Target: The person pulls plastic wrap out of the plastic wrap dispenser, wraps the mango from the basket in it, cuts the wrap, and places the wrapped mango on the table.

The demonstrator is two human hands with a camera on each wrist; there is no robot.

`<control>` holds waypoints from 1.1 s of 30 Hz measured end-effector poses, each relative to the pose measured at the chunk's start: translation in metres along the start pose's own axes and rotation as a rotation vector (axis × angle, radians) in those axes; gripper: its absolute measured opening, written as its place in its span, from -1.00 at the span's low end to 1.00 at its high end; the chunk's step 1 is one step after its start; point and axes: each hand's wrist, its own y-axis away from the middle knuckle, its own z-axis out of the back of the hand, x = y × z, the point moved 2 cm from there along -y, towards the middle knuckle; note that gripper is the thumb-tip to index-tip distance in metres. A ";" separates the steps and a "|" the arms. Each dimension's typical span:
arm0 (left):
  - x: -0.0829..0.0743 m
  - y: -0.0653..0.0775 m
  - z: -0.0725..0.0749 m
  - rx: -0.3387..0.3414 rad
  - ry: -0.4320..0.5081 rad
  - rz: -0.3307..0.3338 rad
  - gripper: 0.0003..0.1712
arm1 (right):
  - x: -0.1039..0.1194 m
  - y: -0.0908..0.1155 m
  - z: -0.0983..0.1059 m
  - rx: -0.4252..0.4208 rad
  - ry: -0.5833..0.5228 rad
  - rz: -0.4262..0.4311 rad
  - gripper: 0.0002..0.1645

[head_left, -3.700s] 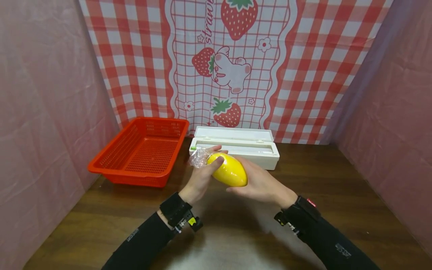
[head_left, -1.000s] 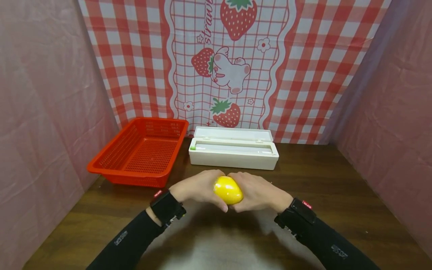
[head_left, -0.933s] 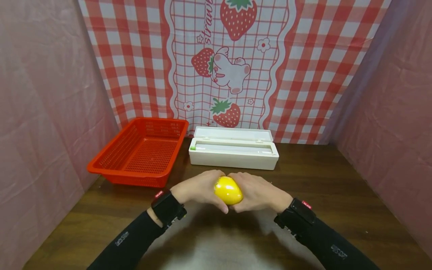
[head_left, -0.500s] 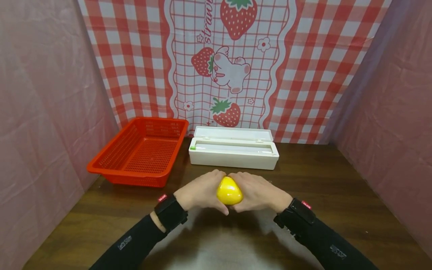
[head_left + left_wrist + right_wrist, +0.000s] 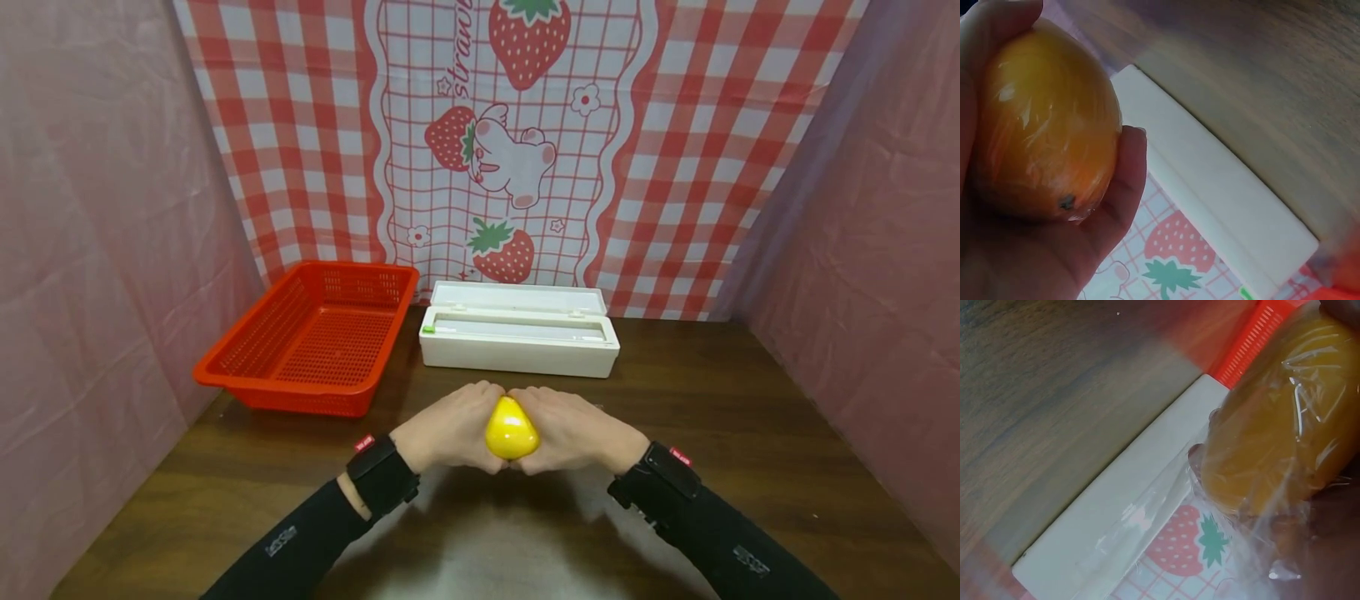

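A glossy yellow mango (image 5: 512, 430), wrapped in clear cling film, is held between both hands above the middle of the table. My left hand (image 5: 452, 427) grips it from the left, fingers curled round the far side; in the left wrist view the film lies fairly snug over the mango (image 5: 1047, 125), its dark stem spot showing. My right hand (image 5: 573, 428) grips the right side, knuckles meeting those of the left. Loose crumpled film (image 5: 1266, 544) trails from the mango (image 5: 1285, 419) in the right wrist view. Most fingertips are hidden in the head view.
Behind the hands stands a white cling film dispenser (image 5: 517, 357) with its lid raised and a green slider at its left end. A red perforated basket (image 5: 277, 385) sits at the back left. A strawberry-print cloth (image 5: 675, 167) hangs behind the wooden table (image 5: 697, 400).
The mango and hands have come nearer and lower since the first frame, where crumpled film stuck out at left. Over the last second the left hand has turned slightly and closed in on the mango.
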 end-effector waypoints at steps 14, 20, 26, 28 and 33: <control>0.000 0.000 0.001 0.057 0.041 0.022 -0.02 | 0.000 0.004 0.001 0.015 0.031 -0.046 -0.08; 0.001 0.001 0.004 0.062 0.094 0.049 -0.02 | -0.002 0.007 0.003 0.024 0.025 -0.054 0.15; 0.003 0.003 0.004 0.059 0.126 0.058 -0.08 | -0.005 0.013 0.004 0.058 -0.032 -0.096 0.23; 0.003 0.004 0.004 0.062 0.125 0.064 -0.10 | -0.007 0.015 0.005 0.065 -0.048 -0.108 0.21; 0.006 0.006 0.006 0.069 0.104 0.093 -0.09 | -0.016 0.021 0.004 0.074 -0.075 -0.149 0.02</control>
